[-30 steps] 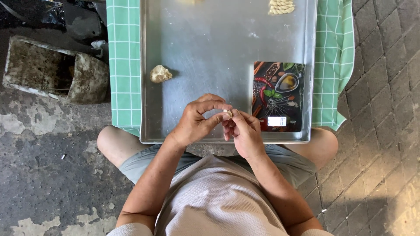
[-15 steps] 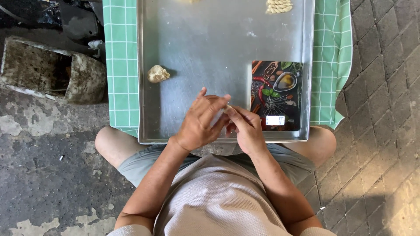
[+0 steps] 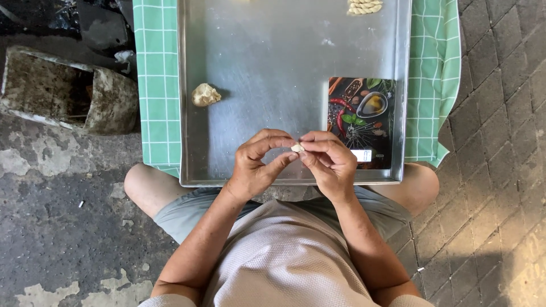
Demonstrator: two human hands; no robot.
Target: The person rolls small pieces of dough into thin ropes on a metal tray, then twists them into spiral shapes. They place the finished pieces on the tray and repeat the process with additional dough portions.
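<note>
Head view: left hand point(image 3: 256, 165) and right hand point(image 3: 330, 162) pinch a small dough piece point(image 3: 297, 148) between fingertips, shaping it above the metal tray point(image 3: 256, 74).

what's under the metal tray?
A green checked cloth lies under the metal tray, showing along both its left and right sides. The tray covers the cloth's middle, and whatever bears the cloth is hidden. The person's knees sit below the tray's near edge.

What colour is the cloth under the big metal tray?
The cloth under the metal tray is green with thin white lines making a check pattern, as the head view shows.
</note>
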